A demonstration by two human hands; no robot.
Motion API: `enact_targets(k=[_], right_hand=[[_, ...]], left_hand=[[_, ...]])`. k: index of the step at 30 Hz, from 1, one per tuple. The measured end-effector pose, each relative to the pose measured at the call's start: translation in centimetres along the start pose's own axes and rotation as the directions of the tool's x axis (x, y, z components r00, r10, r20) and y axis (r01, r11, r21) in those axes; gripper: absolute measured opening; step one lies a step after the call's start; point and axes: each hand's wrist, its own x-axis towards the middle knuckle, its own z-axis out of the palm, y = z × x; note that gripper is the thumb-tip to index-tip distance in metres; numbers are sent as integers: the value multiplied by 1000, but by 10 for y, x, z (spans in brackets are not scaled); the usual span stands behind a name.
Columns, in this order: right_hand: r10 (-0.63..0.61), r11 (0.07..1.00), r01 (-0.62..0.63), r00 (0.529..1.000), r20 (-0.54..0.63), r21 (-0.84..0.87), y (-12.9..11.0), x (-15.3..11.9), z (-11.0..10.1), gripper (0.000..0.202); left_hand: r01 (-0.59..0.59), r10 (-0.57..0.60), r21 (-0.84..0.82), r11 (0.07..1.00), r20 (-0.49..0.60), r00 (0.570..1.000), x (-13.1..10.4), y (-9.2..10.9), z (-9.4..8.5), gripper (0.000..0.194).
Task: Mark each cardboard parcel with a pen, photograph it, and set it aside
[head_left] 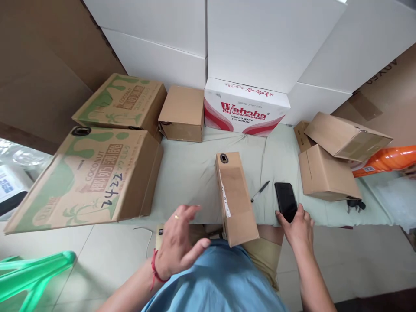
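Note:
My left hand [182, 242] hovers near the table's front edge with its fingers and thumb apart and nothing in it. A ring and a red string bracelet show on that hand and wrist. To its right a narrow brown cardboard box [238, 195] lies on the table, its near end jutting past the edge; it has a dark-rimmed hole and a torn white label. My right hand [299, 225] grips the lower end of a black smartphone [286, 201], thumb on the left side and fingers on the right. A black pen [260, 191] lies between box and phone.
Two coconut cartons [87, 173] stand at the left, beside a plain brown box [182, 112]. A white Wahaha carton [245, 108] is at the back. Stacked small boxes [328, 173], keys [355, 204] and an orange bottle [386, 160] are right. A green stool [35, 277] stands lower left.

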Motion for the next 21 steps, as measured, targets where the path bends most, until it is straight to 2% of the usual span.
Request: enact_targets(k=[2,4,6,8,12,17,21], right_hand=[[38,998,-36,999,32,-49,-6,8,-5,107],[74,995,-69,994,77,-70,-8,15,-11,99],[108,993,-100,986,127,-71,-9,19,-16,90],[138,989,-129,978,158,-66,-9,22,-20,89],[160,987,-162,972,171,-4,-5,21,-25,96],[208,962,-233,963,171,143,4,16,-27,98],[188,919,-203,979,78,337,-13,15,-39,83]], left_hand=[[-183,183,-14,983,29,983,4,13,10,58],[-362,367,-78,929,66,928,8,24,21,49],[-454,468,-134,881,107,877,10,30,33,37],[-463,486,-157,872,163,859,10,30,43,32],[-417,456,-194,888,245,856,8,23,51,36],[-385,445,-265,884,226,867,8,16,48,36],[-365,430,-265,892,256,866,7,17,52,42]])
